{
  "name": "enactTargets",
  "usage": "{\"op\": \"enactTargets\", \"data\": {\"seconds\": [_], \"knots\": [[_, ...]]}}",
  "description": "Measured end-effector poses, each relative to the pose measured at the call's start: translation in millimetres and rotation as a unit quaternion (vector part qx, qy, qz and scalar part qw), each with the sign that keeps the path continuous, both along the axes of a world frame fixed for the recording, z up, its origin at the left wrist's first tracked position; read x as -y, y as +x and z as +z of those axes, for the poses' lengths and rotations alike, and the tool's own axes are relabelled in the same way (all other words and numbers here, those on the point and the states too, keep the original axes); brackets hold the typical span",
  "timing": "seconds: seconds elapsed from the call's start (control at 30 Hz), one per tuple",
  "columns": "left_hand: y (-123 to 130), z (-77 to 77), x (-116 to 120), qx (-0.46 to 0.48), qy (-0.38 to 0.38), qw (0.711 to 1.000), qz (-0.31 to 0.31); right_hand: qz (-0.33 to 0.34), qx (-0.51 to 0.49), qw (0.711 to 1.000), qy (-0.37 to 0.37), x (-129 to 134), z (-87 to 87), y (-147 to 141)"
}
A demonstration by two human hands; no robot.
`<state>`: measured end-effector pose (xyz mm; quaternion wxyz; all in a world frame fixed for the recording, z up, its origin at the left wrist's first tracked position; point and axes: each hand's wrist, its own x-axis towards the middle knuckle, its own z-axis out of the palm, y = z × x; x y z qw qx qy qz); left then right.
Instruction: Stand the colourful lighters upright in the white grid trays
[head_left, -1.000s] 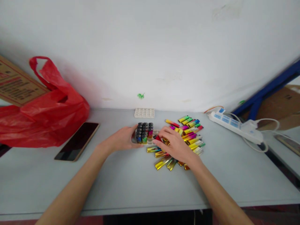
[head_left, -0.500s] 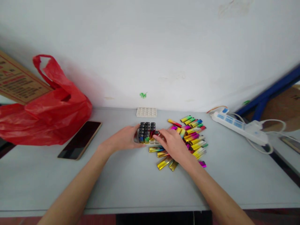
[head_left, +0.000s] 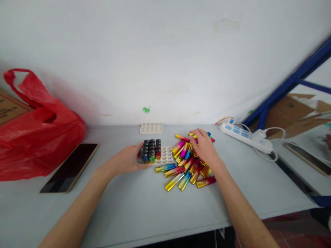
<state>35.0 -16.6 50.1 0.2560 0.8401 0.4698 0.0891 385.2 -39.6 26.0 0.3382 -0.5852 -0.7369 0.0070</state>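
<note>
My left hand (head_left: 129, 158) is curled round the left side of a block of upright lighters (head_left: 151, 151) with black tops and shiny coloured bodies. They stand in rows in a white tray (head_left: 167, 155) whose right part shows bare round holes. My right hand (head_left: 204, 146) is over a loose pile of shiny lighters (head_left: 188, 162) in gold, red, blue and magenta. Its fingers are apart and reach down among the lighters at the far side of the pile. No lighter shows clearly in its grasp, and the thumb is partly hidden.
Against the wall lies a second white tray (head_left: 151, 128). To the left are a phone (head_left: 69, 168), a red plastic bag (head_left: 43, 134) and a cardboard box (head_left: 11, 108). A power strip (head_left: 245, 137) with cables and a blue metal frame (head_left: 281, 82) are on the right.
My right hand has left the tray and moved right to the pile; the lighter it held now stands in the third row. My left hand stays at the block. The view has shifted right.
</note>
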Motion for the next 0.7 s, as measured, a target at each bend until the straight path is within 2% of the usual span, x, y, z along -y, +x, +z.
{"op": "enactTargets", "data": {"seconds": [0.1,0.23,0.33,0.53,0.6,0.7], "knots": [[-1,-2.0,-2,-0.036,-0.004,0.999,-0.007,-0.012,0.015,1.0,0.013,-24,-16.1,41],[0,-2.4,-3,-0.028,-0.011,1.0,0.0,0.043,0.084,0.993,-0.074,-51,-21.5,71],[0,-1.4,-3,-0.022,-0.015,1.0,0.002,0.079,0.134,0.977,-0.147,-67,-11.2,78],[-1,-2.4,-2,-0.019,-0.005,1.0,-0.01,0.13,0.171,0.956,-0.2,-82,19.0,80],[-1,-3.4,-2,-0.023,-0.002,1.0,-0.009,0.127,0.145,0.964,-0.185,-78,25.4,79],[-2,-4.0,-1,-0.03,0.002,1.0,-0.008,0.101,0.022,0.985,-0.136,-62,30.5,70]]}}
